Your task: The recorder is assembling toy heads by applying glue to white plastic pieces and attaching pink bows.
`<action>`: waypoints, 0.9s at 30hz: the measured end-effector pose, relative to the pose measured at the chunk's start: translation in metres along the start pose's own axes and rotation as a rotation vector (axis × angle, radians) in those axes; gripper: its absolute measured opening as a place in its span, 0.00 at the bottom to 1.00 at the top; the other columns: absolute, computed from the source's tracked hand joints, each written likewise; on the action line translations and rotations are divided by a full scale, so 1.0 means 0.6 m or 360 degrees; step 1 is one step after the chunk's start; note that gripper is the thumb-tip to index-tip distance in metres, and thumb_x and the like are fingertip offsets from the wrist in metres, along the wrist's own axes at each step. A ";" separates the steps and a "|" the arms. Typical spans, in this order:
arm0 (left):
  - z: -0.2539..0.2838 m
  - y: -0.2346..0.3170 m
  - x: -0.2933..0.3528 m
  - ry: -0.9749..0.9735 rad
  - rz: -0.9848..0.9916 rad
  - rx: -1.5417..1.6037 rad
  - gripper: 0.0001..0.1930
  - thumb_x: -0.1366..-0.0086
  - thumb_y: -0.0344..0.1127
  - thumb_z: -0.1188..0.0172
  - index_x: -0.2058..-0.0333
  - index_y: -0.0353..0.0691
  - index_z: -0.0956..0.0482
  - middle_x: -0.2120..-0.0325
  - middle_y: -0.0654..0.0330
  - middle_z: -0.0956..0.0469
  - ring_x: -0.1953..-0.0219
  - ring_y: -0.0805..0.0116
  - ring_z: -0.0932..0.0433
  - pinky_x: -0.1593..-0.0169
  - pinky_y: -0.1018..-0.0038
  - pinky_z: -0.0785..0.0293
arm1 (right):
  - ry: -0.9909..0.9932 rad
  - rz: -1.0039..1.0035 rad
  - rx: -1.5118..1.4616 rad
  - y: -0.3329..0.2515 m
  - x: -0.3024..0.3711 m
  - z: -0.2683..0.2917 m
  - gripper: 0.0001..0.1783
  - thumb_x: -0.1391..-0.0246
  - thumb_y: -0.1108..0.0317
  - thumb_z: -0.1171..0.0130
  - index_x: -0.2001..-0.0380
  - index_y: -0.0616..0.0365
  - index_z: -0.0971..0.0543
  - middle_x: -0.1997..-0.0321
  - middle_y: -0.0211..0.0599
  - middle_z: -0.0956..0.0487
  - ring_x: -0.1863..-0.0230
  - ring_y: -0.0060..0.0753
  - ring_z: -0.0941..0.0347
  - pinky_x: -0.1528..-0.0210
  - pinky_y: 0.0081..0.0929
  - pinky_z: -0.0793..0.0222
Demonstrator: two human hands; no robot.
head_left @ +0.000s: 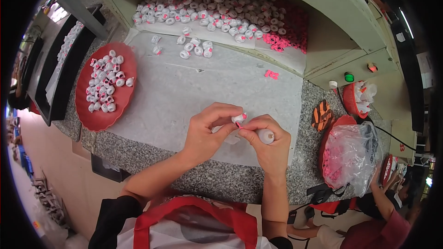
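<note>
Above the near part of a white sheet (184,92), both my hands meet. My left hand (205,131) pinches a small white figure piece (238,118) with pink bits on it, between thumb and fingers. Finger and thumb of my right hand (267,147) are closed at the figure's lower side, touching a small pink-and-black piece (238,125). A white squeeze bottle (266,136) is tucked in the same right hand, its rounded end showing. Fingers partly hide the figure.
Several similar white pieces (196,48) stand farther off, with a large heap (212,0) inside the cabinet. Pink pieces (272,74) lie at right. A red dish (83,115) of finished-looking pieces sits left; plastic bag (353,152) and red basket (354,97) right. A co-worker's arm (383,198) shows lower right.
</note>
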State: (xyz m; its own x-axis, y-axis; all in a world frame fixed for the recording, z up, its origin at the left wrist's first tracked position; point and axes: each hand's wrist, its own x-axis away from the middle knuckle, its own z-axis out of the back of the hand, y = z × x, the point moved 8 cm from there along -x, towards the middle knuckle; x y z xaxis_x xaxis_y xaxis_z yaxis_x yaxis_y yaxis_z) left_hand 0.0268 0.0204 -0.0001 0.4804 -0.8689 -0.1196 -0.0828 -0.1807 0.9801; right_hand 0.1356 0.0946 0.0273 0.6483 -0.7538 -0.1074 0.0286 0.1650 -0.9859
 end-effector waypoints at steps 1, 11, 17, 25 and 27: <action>0.000 0.003 0.001 -0.0022 -0.0043 0.0014 0.15 0.49 0.15 0.48 0.61 0.33 0.28 0.59 0.54 0.31 0.57 0.67 0.29 0.53 0.75 0.29 | 0.0030 -0.0104 0.0015 0.005 -0.002 0.002 0.07 0.64 0.79 0.37 0.77 0.62 0.25 0.78 0.29 0.26 0.79 0.15 0.34 0.79 0.11 0.39; -0.014 -0.010 0.005 -0.0221 0.0389 0.0535 0.14 0.50 0.16 0.47 0.61 0.31 0.27 0.57 0.52 0.31 0.57 0.65 0.29 0.54 0.72 0.29 | 0.0161 -0.0368 -0.0064 0.034 0.004 0.020 0.11 0.66 0.80 0.35 0.77 0.62 0.27 0.78 0.28 0.27 0.76 0.14 0.34 0.75 0.12 0.37; -0.007 -0.029 0.004 -0.0116 0.0527 0.0795 0.13 0.46 0.20 0.48 0.60 0.30 0.28 0.60 0.54 0.28 0.58 0.67 0.29 0.55 0.74 0.31 | 0.0053 -0.0190 -0.0026 0.016 0.000 0.006 0.14 0.65 0.82 0.38 0.69 0.62 0.24 0.75 0.27 0.27 0.72 0.14 0.34 0.70 0.12 0.38; -0.006 -0.004 0.008 -0.0017 0.0101 0.0282 0.11 0.44 0.21 0.48 0.61 0.31 0.28 0.62 0.57 0.28 0.61 0.71 0.28 0.58 0.77 0.30 | 0.0046 -0.0257 -0.0090 0.025 0.001 0.001 0.12 0.63 0.82 0.42 0.69 0.63 0.24 0.75 0.27 0.27 0.73 0.14 0.34 0.71 0.11 0.39; -0.004 -0.006 0.009 -0.0004 0.0108 0.0205 0.12 0.44 0.21 0.49 0.60 0.31 0.29 0.64 0.56 0.27 0.61 0.71 0.28 0.58 0.77 0.31 | 0.0045 -0.0360 -0.0096 0.037 0.002 0.000 0.12 0.63 0.82 0.41 0.69 0.63 0.24 0.75 0.28 0.27 0.74 0.14 0.34 0.72 0.11 0.39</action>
State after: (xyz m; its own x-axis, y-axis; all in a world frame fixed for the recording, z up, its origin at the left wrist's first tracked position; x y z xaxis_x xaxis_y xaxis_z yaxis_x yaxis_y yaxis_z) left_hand 0.0321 0.0173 -0.0037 0.4676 -0.8823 -0.0541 -0.2268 -0.1789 0.9574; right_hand 0.1371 0.0973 0.0054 0.6089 -0.7849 0.1146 0.1246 -0.0481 -0.9910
